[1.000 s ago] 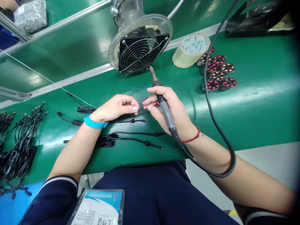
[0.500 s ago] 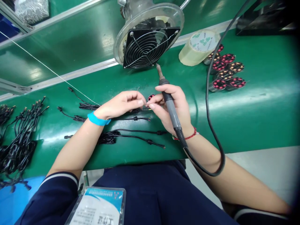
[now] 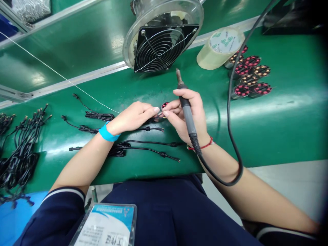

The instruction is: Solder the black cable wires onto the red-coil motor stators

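Note:
A soldering iron (image 3: 188, 118) with a grey handle rests in my right hand (image 3: 198, 119), its metal tip pointing up and away toward the fan. The thumb and fingertips of that same hand pinch near a thin wire (image 3: 161, 111). My left hand (image 3: 137, 116) is closed, thumb and fingers meeting at the wire from the other side, so the fingertips of both hands almost touch. Just beyond them sits a small round wound coil core (image 3: 165, 104) with red windings, partly hidden by the fingers. A black cable (image 3: 153, 129) with bare coloured ends lies below my left hand.
A fume fan (image 3: 160, 51) hangs above the green bench (image 3: 282, 130). Right of it stand a tape roll (image 3: 220, 49) and several coil cores (image 3: 249, 80). Cable bundles (image 3: 23, 153) lie at left. A thin white strand (image 3: 64, 78) slants toward my left wrist; the iron's cord (image 3: 229, 109) loops at right.
My left hand has turned slightly, its fingers closer together and lower around the wire. The soldering iron's tip has shifted a little to the right in the view.

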A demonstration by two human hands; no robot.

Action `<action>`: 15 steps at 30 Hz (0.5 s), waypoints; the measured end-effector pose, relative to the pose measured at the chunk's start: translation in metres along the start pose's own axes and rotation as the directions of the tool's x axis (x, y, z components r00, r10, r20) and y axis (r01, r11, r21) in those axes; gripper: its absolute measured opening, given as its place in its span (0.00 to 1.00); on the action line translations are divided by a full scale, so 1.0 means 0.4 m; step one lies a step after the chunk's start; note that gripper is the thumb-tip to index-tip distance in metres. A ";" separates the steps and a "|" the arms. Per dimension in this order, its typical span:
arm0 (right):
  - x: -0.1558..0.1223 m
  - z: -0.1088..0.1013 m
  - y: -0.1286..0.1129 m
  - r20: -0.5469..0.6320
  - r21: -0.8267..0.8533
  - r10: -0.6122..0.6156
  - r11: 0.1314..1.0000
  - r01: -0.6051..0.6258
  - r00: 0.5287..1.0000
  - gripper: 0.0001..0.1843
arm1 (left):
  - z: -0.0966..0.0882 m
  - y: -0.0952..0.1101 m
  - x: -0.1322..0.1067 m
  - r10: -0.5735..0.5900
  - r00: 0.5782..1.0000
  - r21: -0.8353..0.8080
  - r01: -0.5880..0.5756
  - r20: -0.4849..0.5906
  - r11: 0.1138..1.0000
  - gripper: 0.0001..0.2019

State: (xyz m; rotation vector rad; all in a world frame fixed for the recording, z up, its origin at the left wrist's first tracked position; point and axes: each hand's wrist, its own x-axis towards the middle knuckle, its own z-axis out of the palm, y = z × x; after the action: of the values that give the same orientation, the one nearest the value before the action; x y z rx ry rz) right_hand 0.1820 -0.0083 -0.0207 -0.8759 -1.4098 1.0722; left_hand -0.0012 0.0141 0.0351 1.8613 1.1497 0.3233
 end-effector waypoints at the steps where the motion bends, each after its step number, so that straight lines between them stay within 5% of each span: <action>1: 0.000 0.000 0.000 0.004 -0.002 -0.004 1.000 0.004 1.000 0.24 | 0.002 0.000 0.000 0.000 1.000 -0.008 0.000 0.008 1.000 0.23; 5: 0.002 -0.003 -0.003 0.014 -0.016 -0.013 1.000 0.013 1.000 0.22 | 0.012 0.005 0.002 -0.003 0.999 -0.109 0.009 0.050 0.994 0.21; 10: -0.001 -0.003 -0.008 0.004 -0.037 -0.054 0.998 0.054 0.999 0.20 | 0.016 0.022 -0.001 -0.133 0.982 -0.437 0.179 0.133 0.881 0.09; 15: -0.005 -0.002 -0.004 0.022 -0.057 0.009 0.998 -0.007 1.000 0.19 | 0.013 0.030 0.002 -0.206 0.978 -0.427 0.186 -0.002 0.885 0.02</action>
State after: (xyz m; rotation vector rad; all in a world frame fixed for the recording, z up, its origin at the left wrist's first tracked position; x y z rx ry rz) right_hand 0.1833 -0.0107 -0.0200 -0.9136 -1.4627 1.0555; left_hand 0.0094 0.0101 0.0417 1.3501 1.1799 0.4646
